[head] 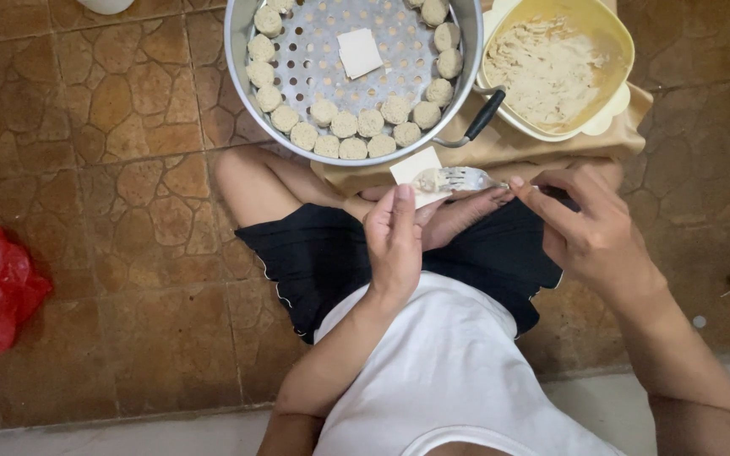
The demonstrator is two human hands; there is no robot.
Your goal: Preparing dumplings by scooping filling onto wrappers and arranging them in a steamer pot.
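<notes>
Wrapper (416,171), a small white square, lying flat on the fingers of the left hand (399,236), just near of the steamer tray (238,51). Fork (465,178) pinched by its handle in the right hand (589,232), tines pressing a lump of filling (427,179) onto the sheet. Filling step under way, by the look of it. Next, probably: wiping the fork clean, then cupping and pleating the sheet around the lump. Far right, yellow bowl (614,34) of the same mince; ring of finished dumplings (344,125) lining the tray, spare wrapper in its middle.
</notes>
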